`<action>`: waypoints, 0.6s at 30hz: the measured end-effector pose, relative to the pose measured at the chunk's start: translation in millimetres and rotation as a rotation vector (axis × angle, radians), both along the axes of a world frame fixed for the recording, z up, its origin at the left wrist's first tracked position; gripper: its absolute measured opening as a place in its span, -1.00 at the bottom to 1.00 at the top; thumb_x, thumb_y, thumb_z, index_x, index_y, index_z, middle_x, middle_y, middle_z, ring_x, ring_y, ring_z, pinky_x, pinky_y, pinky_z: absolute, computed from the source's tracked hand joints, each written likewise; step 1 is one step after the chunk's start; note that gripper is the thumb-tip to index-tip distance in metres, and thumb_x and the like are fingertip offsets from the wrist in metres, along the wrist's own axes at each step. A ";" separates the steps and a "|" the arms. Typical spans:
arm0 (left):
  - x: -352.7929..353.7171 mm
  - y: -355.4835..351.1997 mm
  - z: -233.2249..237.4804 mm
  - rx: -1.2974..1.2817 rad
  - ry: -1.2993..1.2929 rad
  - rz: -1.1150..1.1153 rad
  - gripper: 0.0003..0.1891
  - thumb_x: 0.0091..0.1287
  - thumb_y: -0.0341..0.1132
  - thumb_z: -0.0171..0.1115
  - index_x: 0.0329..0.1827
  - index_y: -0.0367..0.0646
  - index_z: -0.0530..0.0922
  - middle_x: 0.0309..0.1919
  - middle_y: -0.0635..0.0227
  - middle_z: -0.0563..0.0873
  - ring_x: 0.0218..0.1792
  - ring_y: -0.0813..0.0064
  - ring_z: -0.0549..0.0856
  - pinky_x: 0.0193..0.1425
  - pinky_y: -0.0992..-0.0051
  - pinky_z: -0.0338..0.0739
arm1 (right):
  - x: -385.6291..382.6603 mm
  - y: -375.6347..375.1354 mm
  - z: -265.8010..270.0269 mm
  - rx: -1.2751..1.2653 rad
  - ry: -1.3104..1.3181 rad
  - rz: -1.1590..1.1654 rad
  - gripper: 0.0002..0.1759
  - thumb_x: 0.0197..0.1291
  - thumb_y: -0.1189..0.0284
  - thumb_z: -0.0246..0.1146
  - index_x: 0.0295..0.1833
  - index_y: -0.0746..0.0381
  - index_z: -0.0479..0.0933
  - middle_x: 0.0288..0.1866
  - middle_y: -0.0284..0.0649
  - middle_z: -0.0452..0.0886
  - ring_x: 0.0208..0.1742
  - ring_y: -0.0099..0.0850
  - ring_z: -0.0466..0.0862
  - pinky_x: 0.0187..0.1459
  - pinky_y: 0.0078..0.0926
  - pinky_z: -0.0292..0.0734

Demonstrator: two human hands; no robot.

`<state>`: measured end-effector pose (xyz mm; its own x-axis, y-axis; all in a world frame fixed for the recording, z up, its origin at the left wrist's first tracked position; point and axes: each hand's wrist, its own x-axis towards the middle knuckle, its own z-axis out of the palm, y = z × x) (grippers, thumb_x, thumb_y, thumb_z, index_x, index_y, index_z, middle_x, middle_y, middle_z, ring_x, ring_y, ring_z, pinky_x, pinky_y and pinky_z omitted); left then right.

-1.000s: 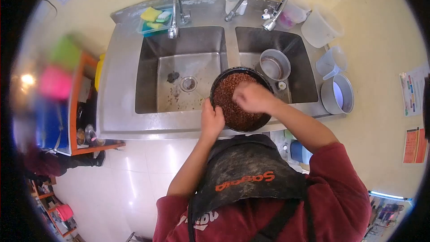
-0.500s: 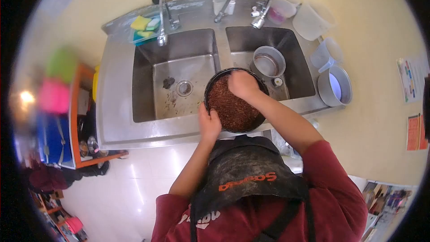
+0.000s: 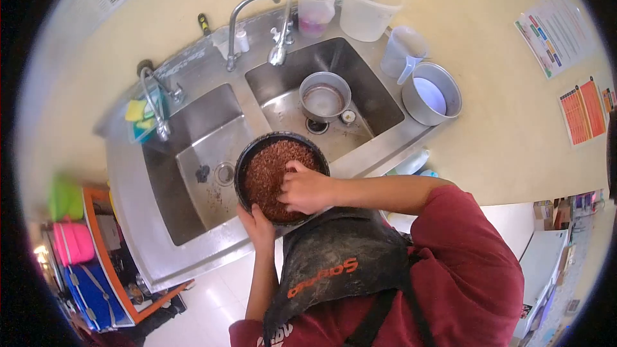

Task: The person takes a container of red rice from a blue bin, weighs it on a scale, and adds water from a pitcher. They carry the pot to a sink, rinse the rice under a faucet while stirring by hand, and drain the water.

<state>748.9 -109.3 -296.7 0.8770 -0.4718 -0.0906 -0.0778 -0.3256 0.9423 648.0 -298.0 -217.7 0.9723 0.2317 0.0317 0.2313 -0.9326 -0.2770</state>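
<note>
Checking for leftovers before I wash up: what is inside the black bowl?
Reddish-brown grains fill the bowl; the right hand rests in them, covering some. The bowl's bottom is hidden beneath the grains.

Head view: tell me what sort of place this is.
Probably a commercial or shared kitchen's wash area: a stainless double sink with a tall faucet, a plastic measuring jug and a metal pot on its edge, and a person in an apron working reddish grains in a black bowl.
</note>
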 end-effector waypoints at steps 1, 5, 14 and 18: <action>2.4 0.7 1.9 0.004 0.005 -0.013 -0.53 0.50 -0.39 -0.04 0.41 -0.45 0.25 0.28 -0.13 0.46 0.28 0.06 0.46 0.43 0.26 0.26 | -3.0 -7.2 12.3 0.078 -0.085 -0.072 -0.80 0.18 0.45 0.27 -0.07 0.19 0.63 -0.21 -0.16 0.66 -0.06 -0.19 0.63 0.04 -0.12 0.48; 3.8 6.5 -8.0 0.009 0.050 -0.001 -0.54 0.44 -0.41 0.03 0.36 -0.43 0.29 0.23 -0.10 0.50 0.23 0.12 0.50 0.40 0.30 0.29 | -24.2 -62.2 41.9 0.367 -0.361 -0.441 -0.65 0.16 0.56 0.22 0.09 0.20 0.59 -0.17 -0.14 0.65 -0.05 -0.23 0.65 0.07 -0.16 0.52; 19.6 -8.7 6.7 0.092 0.075 0.124 -0.49 0.29 -0.51 0.04 0.34 -0.42 0.29 0.19 -0.05 0.49 0.21 0.16 0.52 0.37 0.31 0.34 | -75.9 -311.3 -6.3 0.686 -0.392 -1.378 -0.62 0.34 0.42 0.19 0.22 0.29 0.52 -0.11 -0.14 0.65 -0.09 -0.37 0.71 -0.11 -0.35 0.61; 23.4 -24.0 27.7 0.175 0.089 0.139 -0.47 0.27 -0.53 0.06 0.35 -0.41 0.30 0.21 -0.05 0.48 0.23 0.18 0.52 0.36 0.30 0.39 | -85.6 -402.4 4.2 -0.067 -0.540 -1.477 -0.59 0.27 0.18 0.28 0.13 0.20 0.62 0.19 -0.03 0.62 0.05 -0.13 0.70 0.04 -0.15 0.57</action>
<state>772.4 -133.4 -269.0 0.9174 -0.3174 -0.2401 0.0599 -0.4863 0.8717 562.3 -700.4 -213.5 0.2102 -0.8597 0.4656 -0.8052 -0.4224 -0.4163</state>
